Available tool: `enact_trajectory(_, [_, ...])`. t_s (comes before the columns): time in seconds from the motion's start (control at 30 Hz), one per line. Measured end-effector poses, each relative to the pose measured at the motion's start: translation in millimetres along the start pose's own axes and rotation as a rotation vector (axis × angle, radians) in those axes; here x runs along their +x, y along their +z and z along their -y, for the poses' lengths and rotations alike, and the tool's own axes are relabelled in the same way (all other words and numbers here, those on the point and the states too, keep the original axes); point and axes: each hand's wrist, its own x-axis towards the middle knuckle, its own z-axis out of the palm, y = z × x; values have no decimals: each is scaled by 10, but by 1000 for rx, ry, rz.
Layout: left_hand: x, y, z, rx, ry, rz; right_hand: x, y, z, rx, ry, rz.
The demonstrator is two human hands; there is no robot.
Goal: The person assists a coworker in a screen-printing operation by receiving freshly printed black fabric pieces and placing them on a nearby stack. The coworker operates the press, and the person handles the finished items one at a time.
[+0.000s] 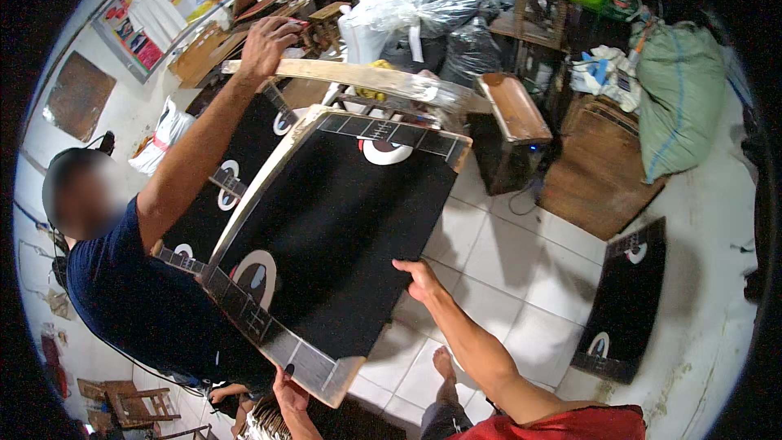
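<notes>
My left hand (290,391) grips the lower edge of a black panel (350,220) that has white-and-black round cut-out shapes (252,281) and gridded strips along its top and bottom. My right hand (416,277) grips its right edge, thumb on the face. The panel is tilted, with a pale wooden edge on its left. Behind it lie similar black panels (195,216). On the left a co-worker in a dark blue shirt (134,293) has a raised hand (269,41) at the end of a long pale wooden board (358,77) above the panels.
Another black panel (619,301) stands against the right wall. Wooden sheets (595,183), a green sack (676,102) and a dark box (505,155) stand at back right. Bagged bundles (432,8) are piled behind. Tiled floor (505,277) shows below; wooden stools (134,403) are at lower left.
</notes>
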Motion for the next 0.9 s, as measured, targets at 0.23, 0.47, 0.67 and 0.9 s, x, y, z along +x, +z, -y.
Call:
enact_trajectory(0.23, [-1025,235,1106,126,17,162,-2455,-813,864,-117,-114,-203])
enact_trajectory(0.47, [-2490,688,2063,265,-194,351,-4618,-1338,1693,76,-333,-592])
enact_trajectory(0.67, [-3154,846,2961,387,-538,360,-5757,-1774,2335,-113,-584,-655])
enact_trajectory(0.9, [-2893,-495,3371,1110,-808,194,-5858,-2572,2152,-738,-580,-1175])
